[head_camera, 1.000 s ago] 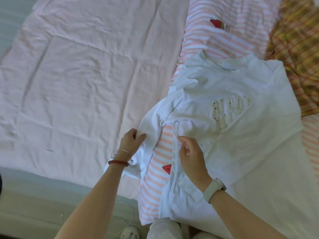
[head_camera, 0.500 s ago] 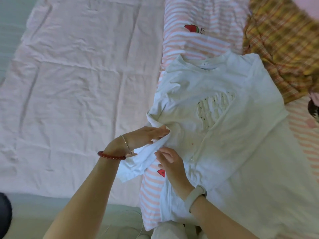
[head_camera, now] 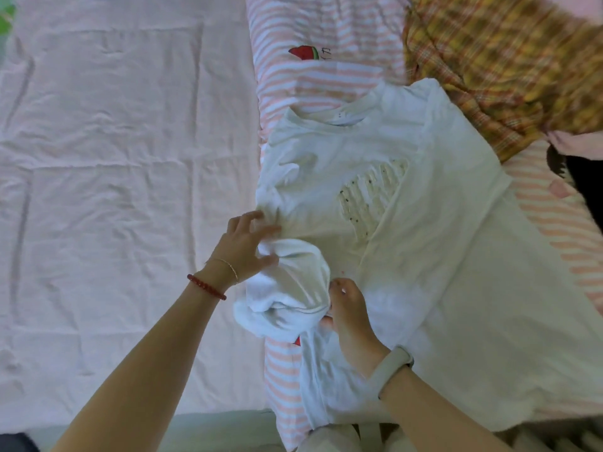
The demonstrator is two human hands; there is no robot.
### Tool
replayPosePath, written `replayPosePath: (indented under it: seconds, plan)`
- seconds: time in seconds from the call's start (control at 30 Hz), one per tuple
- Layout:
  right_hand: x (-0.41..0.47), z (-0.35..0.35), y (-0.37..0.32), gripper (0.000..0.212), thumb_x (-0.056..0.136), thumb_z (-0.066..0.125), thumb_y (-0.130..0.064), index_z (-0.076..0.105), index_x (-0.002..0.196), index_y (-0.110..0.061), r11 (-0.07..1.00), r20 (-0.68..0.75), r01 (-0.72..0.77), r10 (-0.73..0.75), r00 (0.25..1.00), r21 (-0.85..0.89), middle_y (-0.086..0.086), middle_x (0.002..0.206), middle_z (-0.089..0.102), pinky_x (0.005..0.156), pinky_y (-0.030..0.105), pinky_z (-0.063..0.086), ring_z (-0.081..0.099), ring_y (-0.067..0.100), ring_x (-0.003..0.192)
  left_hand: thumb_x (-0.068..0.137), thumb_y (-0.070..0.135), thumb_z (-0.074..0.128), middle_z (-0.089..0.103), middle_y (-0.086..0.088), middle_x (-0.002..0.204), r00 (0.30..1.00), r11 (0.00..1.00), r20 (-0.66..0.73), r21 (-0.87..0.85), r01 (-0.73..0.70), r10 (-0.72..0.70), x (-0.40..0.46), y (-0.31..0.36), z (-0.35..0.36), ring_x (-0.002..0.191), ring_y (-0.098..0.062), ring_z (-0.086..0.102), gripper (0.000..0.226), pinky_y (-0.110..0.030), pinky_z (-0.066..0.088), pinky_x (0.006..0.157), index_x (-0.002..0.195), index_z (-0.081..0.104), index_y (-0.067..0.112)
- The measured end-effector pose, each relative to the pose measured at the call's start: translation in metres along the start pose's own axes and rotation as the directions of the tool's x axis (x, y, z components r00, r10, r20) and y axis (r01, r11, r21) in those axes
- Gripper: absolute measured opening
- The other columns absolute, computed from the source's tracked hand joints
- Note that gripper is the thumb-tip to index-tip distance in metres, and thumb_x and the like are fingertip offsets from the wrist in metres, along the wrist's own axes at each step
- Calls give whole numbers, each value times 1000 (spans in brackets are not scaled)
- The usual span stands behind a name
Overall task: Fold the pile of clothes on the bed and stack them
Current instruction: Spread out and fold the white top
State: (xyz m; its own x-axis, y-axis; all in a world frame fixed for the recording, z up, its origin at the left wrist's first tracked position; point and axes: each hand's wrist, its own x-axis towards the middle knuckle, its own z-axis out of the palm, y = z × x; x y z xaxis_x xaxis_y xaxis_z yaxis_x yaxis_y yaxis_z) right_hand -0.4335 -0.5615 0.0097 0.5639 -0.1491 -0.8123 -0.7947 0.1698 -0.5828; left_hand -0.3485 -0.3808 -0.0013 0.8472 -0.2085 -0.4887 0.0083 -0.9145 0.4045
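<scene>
A white T-shirt [head_camera: 424, 256] with a pale chest print lies face up on the striped bedcover, collar pointing away from me. Its left sleeve [head_camera: 287, 291] is bunched and folded inward over the shirt's side. My left hand [head_camera: 248, 246], wearing a red bead bracelet, has its fingers spread and touches the top of the bunched sleeve. My right hand [head_camera: 349, 318], with a pale wristband, pinches the sleeve's right edge between thumb and curled fingers.
A pink-and-white striped cover [head_camera: 326, 70] with a watermelon print lies under the shirt. A yellow plaid garment [head_camera: 505, 60] is heaped at the upper right, with dark cloth [head_camera: 584, 190] at the right edge. A wrinkled pale pink sheet [head_camera: 114, 190] spreads over the left half.
The sleeve has been brought in from the left and rolled onto the shirt. My left hand has loosened its grip and spread its fingers. My right hand moved slightly right along the sleeve.
</scene>
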Motion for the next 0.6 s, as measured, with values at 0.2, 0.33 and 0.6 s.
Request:
replayPosePath:
  seconds: [0.2, 0.33, 0.6]
  plan:
    - [0, -44, -43, 9, 88, 60, -23, 54, 94, -26, 984, 151, 99, -76, 986, -151, -1, 98, 58, 73, 24, 47, 58, 14, 89, 81, 8, 66, 61, -14, 103, 911, 971, -340, 16, -241, 231, 6, 18, -15, 98, -38, 54, 10, -41, 48, 75, 88, 72, 7]
    - [4, -75, -72, 13, 85, 57, -10, 54, 94, -19, 816, 262, 249, -124, 957, -522, -6, 83, 56, 58, 13, 42, 54, 10, 75, 84, 0, 60, 70, -7, 90, 915, 943, -289, -88, -320, 283, 16, 34, -41, 82, -31, 64, 13, -34, 45, 78, 92, 68, 6]
    - [19, -128, -71, 10, 87, 52, -17, 45, 80, -14, 500, -96, 132, -404, 910, -856, 1, 83, 43, 58, 29, 31, 44, 22, 71, 88, 12, 52, 62, -16, 91, 836, 934, -419, 123, -334, 354, 44, 76, -61, 84, -35, 57, 19, -42, 42, 75, 90, 69, 4]
